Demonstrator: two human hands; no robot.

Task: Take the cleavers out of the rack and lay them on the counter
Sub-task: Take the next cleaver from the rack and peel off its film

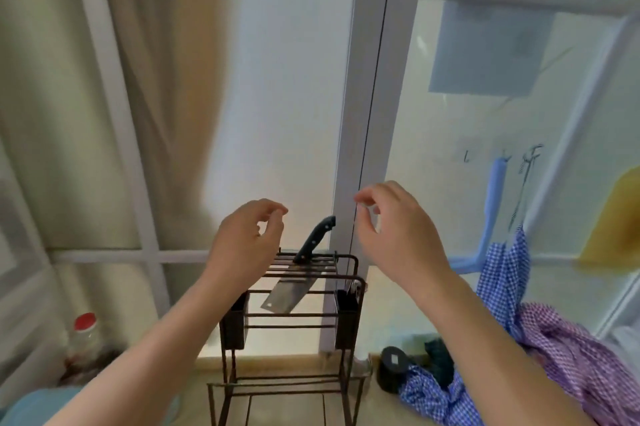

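Both hands are up over the rack (349, 290) and neither has hold of anything. The left hand (242, 245) hangs with its fingers (273, 209) loosely curled, thumb and forefinger a little apart, nothing between them. The right hand (398, 231) is the same: fingers bent into a soft hook, thumb close to the forefinger but empty.

Between the two sets of fingers, and just below them, one cleaver (298, 273) stands in the top slots of the dark wire rack. Its black handle (317, 237) sticks up and leans away toward the window frame, nearer the left fingers than the right; the steel blade hangs down through the bars, tilted. I see only this one cleaver in the rack, and none lying on the bench (287, 361) from where I look, though the arms hide much of it.

So this looks like the reach: the cleaver is yet to be lifted. Whichever hand takes it will need to close round the handle, then draw it up and along the tilt of the blade so the edge clears the bars without catching. The rack looks light and may want steadying with the other hand. Off to the right of the right fingers lies a heap of checked cloth (568, 356), so the open bench in front of the rack seems the better spot to lay it flat.
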